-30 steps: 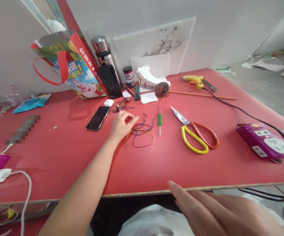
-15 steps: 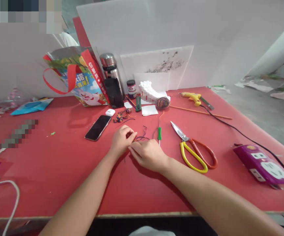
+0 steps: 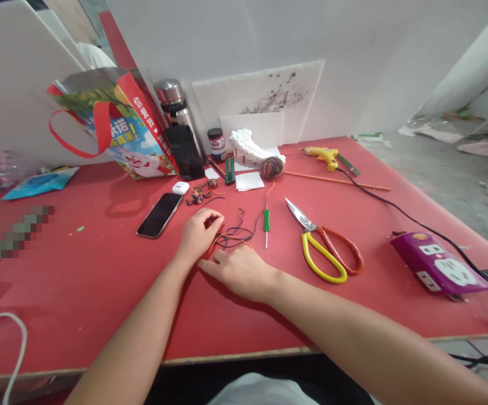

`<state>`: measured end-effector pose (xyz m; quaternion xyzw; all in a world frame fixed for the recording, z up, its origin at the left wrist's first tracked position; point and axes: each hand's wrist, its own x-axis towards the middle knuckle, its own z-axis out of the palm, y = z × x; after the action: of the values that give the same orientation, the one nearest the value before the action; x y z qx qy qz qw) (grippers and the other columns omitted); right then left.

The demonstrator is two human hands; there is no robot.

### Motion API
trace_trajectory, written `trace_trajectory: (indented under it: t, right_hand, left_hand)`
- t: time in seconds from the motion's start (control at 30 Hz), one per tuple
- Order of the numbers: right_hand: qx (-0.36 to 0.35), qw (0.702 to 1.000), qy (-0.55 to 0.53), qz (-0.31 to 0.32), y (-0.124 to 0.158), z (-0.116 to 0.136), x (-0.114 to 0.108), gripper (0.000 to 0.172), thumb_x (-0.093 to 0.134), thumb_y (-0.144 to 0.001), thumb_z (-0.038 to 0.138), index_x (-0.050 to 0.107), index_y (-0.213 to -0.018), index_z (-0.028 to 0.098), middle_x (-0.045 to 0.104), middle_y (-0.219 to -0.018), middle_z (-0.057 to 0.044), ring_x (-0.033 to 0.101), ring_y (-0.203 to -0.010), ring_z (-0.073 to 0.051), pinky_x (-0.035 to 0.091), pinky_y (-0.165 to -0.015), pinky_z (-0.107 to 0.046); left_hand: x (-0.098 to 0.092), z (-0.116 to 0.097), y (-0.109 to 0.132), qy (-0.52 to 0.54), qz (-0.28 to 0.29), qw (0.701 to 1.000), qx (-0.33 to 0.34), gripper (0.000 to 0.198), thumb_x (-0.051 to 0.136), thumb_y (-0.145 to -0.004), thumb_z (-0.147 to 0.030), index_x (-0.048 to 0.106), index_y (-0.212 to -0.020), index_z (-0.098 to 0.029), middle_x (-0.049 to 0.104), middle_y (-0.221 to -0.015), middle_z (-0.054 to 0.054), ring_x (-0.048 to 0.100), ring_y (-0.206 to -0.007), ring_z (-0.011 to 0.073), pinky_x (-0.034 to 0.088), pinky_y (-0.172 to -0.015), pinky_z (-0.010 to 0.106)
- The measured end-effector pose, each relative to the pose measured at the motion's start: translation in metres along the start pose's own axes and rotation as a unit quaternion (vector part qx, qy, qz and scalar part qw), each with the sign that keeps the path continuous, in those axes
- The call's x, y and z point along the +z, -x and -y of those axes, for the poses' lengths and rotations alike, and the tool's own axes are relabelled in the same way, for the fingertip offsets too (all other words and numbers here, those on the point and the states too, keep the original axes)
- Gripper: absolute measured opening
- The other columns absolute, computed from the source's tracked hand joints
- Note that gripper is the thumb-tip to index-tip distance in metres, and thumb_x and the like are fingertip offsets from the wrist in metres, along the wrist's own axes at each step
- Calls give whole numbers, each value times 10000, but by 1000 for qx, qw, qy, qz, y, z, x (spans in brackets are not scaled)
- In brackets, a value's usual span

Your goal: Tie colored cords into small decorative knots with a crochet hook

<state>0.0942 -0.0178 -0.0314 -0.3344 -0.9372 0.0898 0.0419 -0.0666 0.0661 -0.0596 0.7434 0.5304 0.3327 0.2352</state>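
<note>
Thin coloured cords [image 3: 236,229], orange, dark blue and purple, lie in loose loops on the red table between and beyond my hands. My left hand [image 3: 201,232] is closed in a pinch, thumb and forefinger together at the left end of the cords. Lower and to the right, my right hand [image 3: 239,271] points left with its back up. Its fingers are bent around the near part of the cords, and their tips are partly hidden. Just right of the cords lies a small green-handled hook tool [image 3: 267,220], an orange strand near its upper end.
Right of my hands lie large scissors [image 3: 323,247], a purple power socket [image 3: 440,264] and a yellow glue gun [image 3: 323,156]. Left is a phone [image 3: 160,215]. Behind stand a cord ball [image 3: 272,167], white knitted piece [image 3: 250,147], jar [image 3: 216,144], flask [image 3: 180,112] and bag [image 3: 138,140].
My hands have drawn apart slightly, the right one moving lower, and more of the cord loops shows between them. The whole view has shifted a little.
</note>
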Motion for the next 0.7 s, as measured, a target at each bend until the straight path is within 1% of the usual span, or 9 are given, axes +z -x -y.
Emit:
trace_trajectory:
  t: [0.07, 0.17, 0.27, 0.37, 0.43, 0.6, 0.7]
  right_hand:
    - [-17, 1000, 11, 9, -2, 4, -1, 334, 397, -1049, 57, 671, -1224, 132, 745, -1001, -136, 665, -716, -211, 266, -519, -338]
    - [-12, 1000, 18, 6, -5, 6, -1, 317, 375, -1043, 31, 667, -1135, 113, 745, -976, -144, 661, -720, -208, 283, -530, -331]
    - [10, 1000, 3, -8, -5, 3, 2, 270, 400, -1050, 53, 653, -1124, 116, 748, -958, -132, 645, -700, -197, 277, -535, -324]
    - [29, 999, -21, -35, -5, 0, 6, 227, 438, -1073, 137, 649, -1156, 133, 755, -968, -110, 634, -689, -196, 260, -537, -330]
    - [44, 997, -30, -46, -5, -1, 8, 227, 456, -1084, 190, 652, -1188, 142, 763, -992, -103, 637, -698, -200, 252, -542, -337]
    - [61, 997, -40, -32, -5, -1, 6, 241, 461, -1081, 177, 694, -1125, 133, 770, -1018, -129, 641, -745, -198, 295, -588, -323]
    - [62, 997, -47, -31, -3, -1, 4, 270, 456, -1094, 201, 709, -1165, 141, 775, -1055, -127, 637, -775, -201, 288, -612, -327]
  left_hand:
    - [0, -1, 1, 2, 1, 1000, 3, 178, 631, -907, -355, 710, -846, -208, 751, -863, 45, 667, -783, 193, 531, -782, 330]
    - [-1, -3, 1, 3, 0, 1000, 6, 199, 624, -905, -370, 711, -835, -206, 752, -862, 51, 668, -793, 197, 528, -782, 331]
    - [-1, -3, 0, 2, 1, 1000, 8, 196, 623, -899, -369, 708, -824, -210, 749, -857, 49, 659, -791, 195, 519, -774, 330]
    - [-1, -1, -2, -2, 3, 1000, 9, 183, 633, -887, -366, 707, -818, -213, 747, -849, 45, 642, -770, 192, 502, -753, 330]
    - [0, 0, -3, -3, 6, 1000, 9, 177, 639, -881, -363, 706, -815, -213, 743, -841, 41, 630, -754, 188, 492, -740, 327]
    - [-1, 0, -5, -1, 18, 1000, 13, 174, 643, -884, -354, 711, -817, -209, 739, -827, 32, 611, -726, 174, 477, -716, 312]
    - [-2, -1, -5, 0, 24, 1000, 13, 161, 649, -881, -339, 714, -817, -206, 736, -816, 29, 603, -717, 171, 470, -706, 309]
